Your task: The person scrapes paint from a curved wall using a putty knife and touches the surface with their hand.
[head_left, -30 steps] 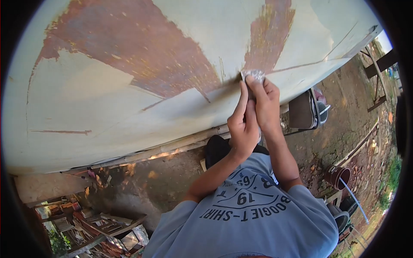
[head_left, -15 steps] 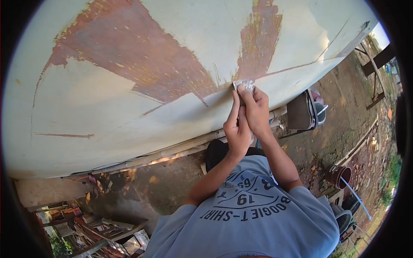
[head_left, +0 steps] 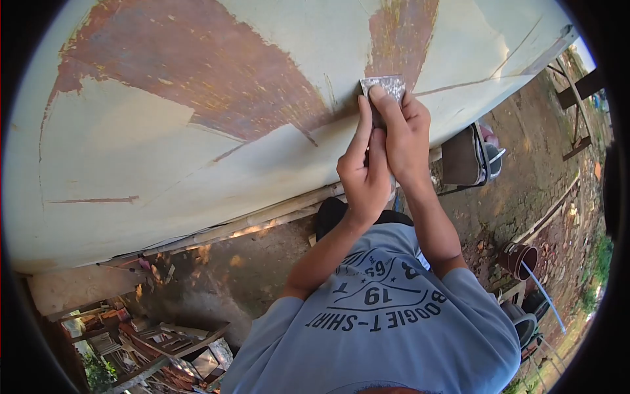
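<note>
From my feed, left of the scraper point(head_left: 392, 82), the pale panel point(head_left: 125, 157) bears a wide brown patch point(head_left: 184, 59). My left hand point(head_left: 364, 187), partly curled, supports the scraper from below; my right hand point(head_left: 408, 148) pinches it, thumb on its face. Just above the scraper lies a narrower brown patch point(head_left: 401, 36). Pale areas surround both; I can't tell what remains.

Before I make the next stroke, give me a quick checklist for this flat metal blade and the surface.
1. Right hand holding the metal blade: ok, thumb on its face.
2. Left hand firmly gripping it too: cannot tell, its lower part is hidden.
3. Blade edge flush on the pale surface: cannot tell from this angle.
4. Surface uniform: not ok, reddish-brown patches show yellow streaks.
5. Hands gloved: not ok, both bare.
</note>
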Tool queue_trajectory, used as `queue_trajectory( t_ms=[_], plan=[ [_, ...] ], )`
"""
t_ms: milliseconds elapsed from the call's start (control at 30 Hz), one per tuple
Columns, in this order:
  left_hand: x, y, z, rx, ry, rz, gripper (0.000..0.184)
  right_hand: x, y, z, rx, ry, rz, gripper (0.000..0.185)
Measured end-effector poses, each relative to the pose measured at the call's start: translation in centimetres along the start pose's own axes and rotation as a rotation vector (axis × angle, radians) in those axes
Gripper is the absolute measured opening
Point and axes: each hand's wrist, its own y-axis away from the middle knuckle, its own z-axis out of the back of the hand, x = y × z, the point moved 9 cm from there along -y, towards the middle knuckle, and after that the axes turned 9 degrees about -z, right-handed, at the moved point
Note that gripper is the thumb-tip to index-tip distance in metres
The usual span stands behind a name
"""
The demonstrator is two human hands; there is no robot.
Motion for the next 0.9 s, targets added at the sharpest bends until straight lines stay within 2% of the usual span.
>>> queue_trajectory(
  t_ms=[33, 167, 200, 300, 400, 533, 567, 600, 667, 767, 800, 867, 900],
  plan=[
    [-0.8, -0.5, -0.1, 0.008, 0.017, 0.026, 0.044, -0.2, 0.3, 0.0, -0.012, -0.016, -0.019, 0.022],
    [0.4, 0.8, 0.2, -0.039, -0.043, -0.109, 0.045, -2.7, 0.7, 0.7, -0.052, -0.025, -0.068, 0.023],
    [0.1, 0.1, 0.0, -0.031, -0.028, -0.115, 0.045, -1.9, 0.2, 0.5, -0.043, -0.028, -0.019, 0.023],
    [-1.7, -0.9, -0.2, -0.005, 0.002, -0.059, 0.045, 1.6, 0.5, -0.3, -0.032, 0.017, 0.042, 0.024],
    [-1.2, -0.4, -0.1, 0.014, 0.034, -0.016, 0.045, 0.1, 0.7, 0.1, -0.037, 0.001, -0.02, 0.024],
    [-1.4, -0.5, 0.2, -0.019, -0.043, -0.15, 0.045, -0.8, 0.7, -0.1, -0.07, -0.006, -0.012, 0.023],
    [-1.8, -0.9, 0.2, 0.005, -0.047, -0.109, 0.046, 0.4, 0.6, -0.4, -0.083, -0.052, 0.015, 0.024],
    [-2.7, -1.8, 0.1, 0.007, 0.022, -0.047, 0.046, 1.9, 0.4, -0.6, -0.068, 0.03, 0.059, 0.025],
    [-2.2, -1.1, 0.2, 0.021, 0.034, 0.017, 0.046, 2.6, 0.8, -0.9, -0.053, 0.01, 0.029, 0.026],
    [-0.6, 0.3, 0.1, 0.013, -0.041, -0.083, 0.045, -2.0, 1.0, 0.7, -0.087, -0.001, -0.065, 0.024],
    [-0.1, 0.6, 0.1, 0.036, -0.006, -0.031, 0.044, -0.9, 0.4, 0.3, -0.092, -0.001, -0.016, 0.024],
    [-2.3, -1.3, 0.0, 0.008, -0.017, -0.124, 0.043, 1.0, 0.7, -0.2, -0.117, 0.001, 0.032, 0.023],
    [-2.8, -1.7, -0.1, 0.011, 0.022, -0.087, 0.043, 3.0, 0.6, -0.9, -0.069, -0.006, 0.085, 0.023]
  ],
)
